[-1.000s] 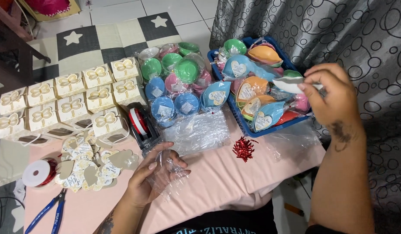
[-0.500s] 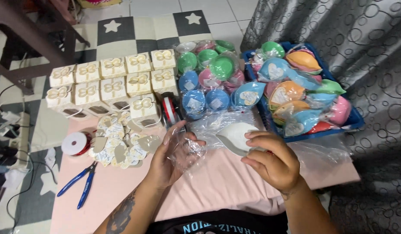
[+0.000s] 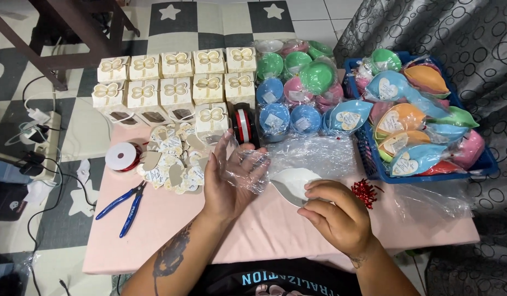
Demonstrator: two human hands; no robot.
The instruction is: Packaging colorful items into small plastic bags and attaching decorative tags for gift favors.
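A clear plastic bag is grasped by the left hand; at its three o'clock, a white bowl is gripped by the right hand.

Cream gift boxes are ranged at the back of the pink table; blue-handled pliers and a ribbon spool are laid left, a blue basket right.

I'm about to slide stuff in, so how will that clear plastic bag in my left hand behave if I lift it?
The clear bag looks crumpled and thin, so it will probably flop and sag from the left hand. It seems very light, likely to shift easily. Its glossy film may be slippery, and the opening might collapse while the right hand brings the white dish.
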